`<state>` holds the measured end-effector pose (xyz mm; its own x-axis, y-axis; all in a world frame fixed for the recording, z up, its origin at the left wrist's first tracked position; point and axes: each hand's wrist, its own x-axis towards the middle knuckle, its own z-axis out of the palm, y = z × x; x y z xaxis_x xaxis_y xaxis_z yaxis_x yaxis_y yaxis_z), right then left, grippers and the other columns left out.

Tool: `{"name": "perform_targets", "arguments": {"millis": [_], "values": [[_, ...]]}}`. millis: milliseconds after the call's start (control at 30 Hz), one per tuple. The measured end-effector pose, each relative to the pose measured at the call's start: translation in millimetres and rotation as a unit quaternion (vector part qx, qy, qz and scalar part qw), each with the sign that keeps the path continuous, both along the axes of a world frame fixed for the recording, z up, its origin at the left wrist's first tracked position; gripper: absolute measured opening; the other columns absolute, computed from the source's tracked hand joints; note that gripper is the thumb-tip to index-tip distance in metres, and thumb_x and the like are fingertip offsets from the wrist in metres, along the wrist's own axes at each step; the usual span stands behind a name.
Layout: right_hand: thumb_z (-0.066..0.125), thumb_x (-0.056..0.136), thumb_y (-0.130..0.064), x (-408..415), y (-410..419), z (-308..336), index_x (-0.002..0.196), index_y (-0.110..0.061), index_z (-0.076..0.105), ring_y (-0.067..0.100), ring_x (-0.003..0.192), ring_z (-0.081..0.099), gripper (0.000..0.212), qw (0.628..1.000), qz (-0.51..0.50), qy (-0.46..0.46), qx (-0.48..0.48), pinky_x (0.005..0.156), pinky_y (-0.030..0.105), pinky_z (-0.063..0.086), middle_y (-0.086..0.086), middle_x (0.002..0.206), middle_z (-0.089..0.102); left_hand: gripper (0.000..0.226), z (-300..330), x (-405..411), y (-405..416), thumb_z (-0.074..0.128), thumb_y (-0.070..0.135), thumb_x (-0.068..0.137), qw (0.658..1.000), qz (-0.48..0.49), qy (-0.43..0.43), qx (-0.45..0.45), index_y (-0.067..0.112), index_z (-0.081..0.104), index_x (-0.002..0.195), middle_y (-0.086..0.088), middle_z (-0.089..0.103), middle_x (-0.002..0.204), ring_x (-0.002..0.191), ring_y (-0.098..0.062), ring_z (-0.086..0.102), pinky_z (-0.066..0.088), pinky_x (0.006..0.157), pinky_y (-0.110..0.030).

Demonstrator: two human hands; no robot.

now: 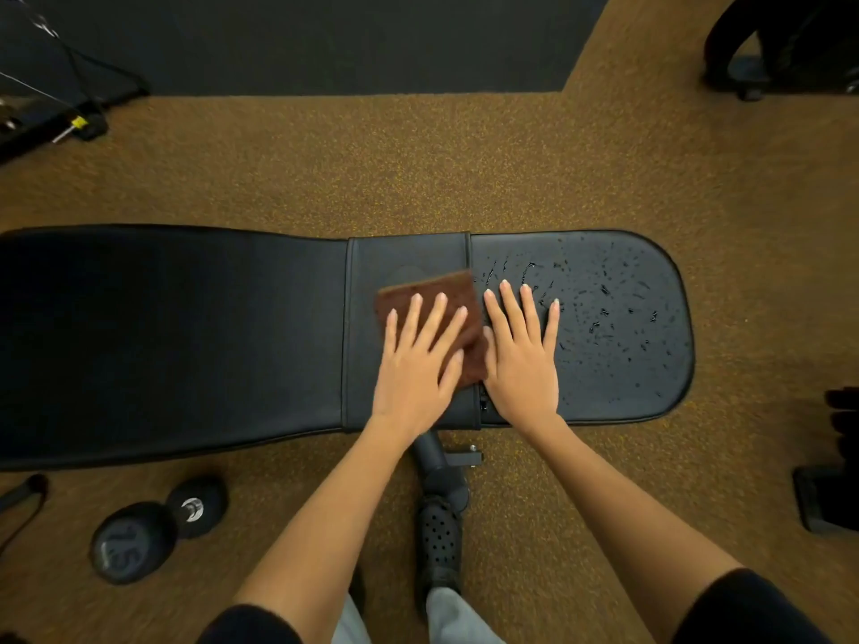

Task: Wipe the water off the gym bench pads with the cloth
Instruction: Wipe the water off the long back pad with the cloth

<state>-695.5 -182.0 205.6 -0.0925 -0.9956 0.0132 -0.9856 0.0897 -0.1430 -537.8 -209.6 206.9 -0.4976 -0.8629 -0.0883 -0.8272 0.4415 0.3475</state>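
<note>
Brown folded cloth (430,313) flat on middle bench pad (409,258), long axis slightly diagonal, near edge overlapping seam toward seat pad (618,318). Left hand (413,360) pressed on cloth, fingers straight and spread, gripping nothing. Right hand (523,350) flat on seat pad just beside cloth, fingers straight, holding nothing. Water droplets (604,313) scattered over seat pad. Bench long axis left-right, long back pad (172,337) at left. Dumbbell (155,527) on floor, end marked "15".

Speckled brown floor (418,169) meets black matting (325,39).
</note>
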Motion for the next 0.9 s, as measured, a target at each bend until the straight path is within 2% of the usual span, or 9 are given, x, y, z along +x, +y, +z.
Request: {"name": "perform_targets", "arguments": {"millis": [133, 200, 267, 333, 433, 567, 700, 833, 900], "values": [[0.028, 0.1, -0.015, -1, 0, 1, 0.149, -0.012, 0.037, 0.029, 0.149, 0.018, 0.05, 0.998, -0.003, -0.051, -0.028, 0.121, 0.054, -0.001, 0.007, 0.157, 0.032, 0.052, -2, 25, 42, 0.029, 0.04, 0.101, 0.996, -0.094, -0.006, -0.013, 0.027, 0.021, 0.151, 0.0, 0.016, 0.159, 0.148, -0.023, 0.006, 0.012, 0.118, -0.05], [0.033, 0.097, -0.006, -4, -1, 1, 0.147, -0.01, 0.039, 0.028, 0.149, 0.018, 0.051, 0.994, -0.005, -0.097, -0.042, 0.121, 0.049, -0.006, 0.008, 0.156, 0.034, 0.052, -7, 35, 47, 0.028, 0.041, 0.101, 0.994, -0.108, -0.021, -0.026, 0.028, 0.019, 0.151, 0.001, 0.016, 0.159, 0.147, -0.022, 0.008, 0.014, 0.117, -0.05], [0.035, 0.094, 0.0, -7, -1, 1, 0.146, -0.009, 0.041, 0.027, 0.149, 0.019, 0.052, 0.989, -0.004, -0.139, -0.049, 0.122, 0.044, -0.008, 0.008, 0.155, 0.035, 0.052, -6, 30, 50, 0.027, 0.041, 0.101, 0.997, -0.063, -0.03, -0.015, 0.029, 0.019, 0.151, 0.001, 0.017, 0.159, 0.147, -0.022, 0.009, 0.018, 0.116, -0.051], [0.034, 0.094, 0.002, -9, -2, 3, 0.143, -0.008, 0.045, 0.025, 0.148, 0.021, 0.052, 0.982, -0.012, -0.182, -0.054, 0.122, 0.041, -0.006, 0.008, 0.154, 0.038, 0.052, 1, 8, 54, 0.024, 0.041, 0.1, 0.999, 0.029, -0.03, 0.008, 0.029, 0.02, 0.15, 0.0, 0.019, 0.158, 0.147, -0.024, 0.012, 0.018, 0.116, -0.053], [0.032, 0.093, 0.002, -14, -4, 6, 0.138, -0.006, 0.05, 0.023, 0.145, 0.027, 0.049, 0.97, -0.029, -0.232, -0.06, 0.123, 0.039, 0.0, 0.009, 0.149, 0.045, 0.054, 7, -26, 61, 0.021, 0.041, 0.099, 0.995, 0.088, -0.037, 0.021, 0.027, 0.017, 0.152, -0.002, 0.015, 0.159, 0.146, -0.03, 0.011, 0.013, 0.116, -0.057], [0.035, 0.098, -0.004, -21, -6, 14, 0.135, -0.007, 0.052, 0.021, 0.141, 0.036, 0.041, 0.965, -0.046, -0.24, -0.09, 0.123, 0.04, 0.007, 0.008, 0.141, 0.054, 0.056, 7, -40, 67, 0.023, 0.042, 0.099, 0.998, -0.036, -0.053, 0.003, 0.024, 0.019, 0.151, -0.004, 0.014, 0.16, 0.147, -0.032, 0.005, 0.017, 0.113, -0.059], [0.038, 0.102, -0.011, -27, 0, 23, 0.138, -0.009, 0.05, 0.019, 0.144, 0.031, 0.037, 0.967, -0.047, -0.226, -0.112, 0.123, 0.041, 0.003, 0.004, 0.143, 0.052, 0.055, 0, -31, 50, 0.022, 0.044, 0.1, 0.992, -0.114, -0.048, -0.021, 0.027, 0.017, 0.151, -0.003, 0.018, 0.159, 0.147, -0.027, 0.011, 0.018, 0.115, -0.054], [0.035, 0.104, -0.016, -33, 8, 26, 0.141, -0.008, 0.047, 0.017, 0.146, 0.028, 0.04, 0.969, -0.014, -0.224, -0.107, 0.123, 0.045, 0.004, 0.005, 0.146, 0.049, 0.055, 6, -51, 32, 0.018, 0.042, 0.098, 0.998, -0.036, -0.044, 0.01, 0.027, 0.018, 0.151, -0.003, 0.019, 0.158, 0.147, -0.027, 0.012, 0.016, 0.116, -0.053], [0.033, 0.104, -0.019, -31, 13, 26, 0.142, -0.007, 0.045, 0.017, 0.146, 0.026, 0.042, 0.967, -0.011, -0.232, -0.106, 0.123, 0.046, 0.006, 0.006, 0.148, 0.047, 0.057, 15, -71, 27, 0.015, 0.041, 0.097, 0.999, -0.013, -0.042, 0.027, 0.025, 0.011, 0.152, -0.004, 0.009, 0.16, 0.147, -0.028, 0.003, 0.009, 0.117, -0.054]]}}
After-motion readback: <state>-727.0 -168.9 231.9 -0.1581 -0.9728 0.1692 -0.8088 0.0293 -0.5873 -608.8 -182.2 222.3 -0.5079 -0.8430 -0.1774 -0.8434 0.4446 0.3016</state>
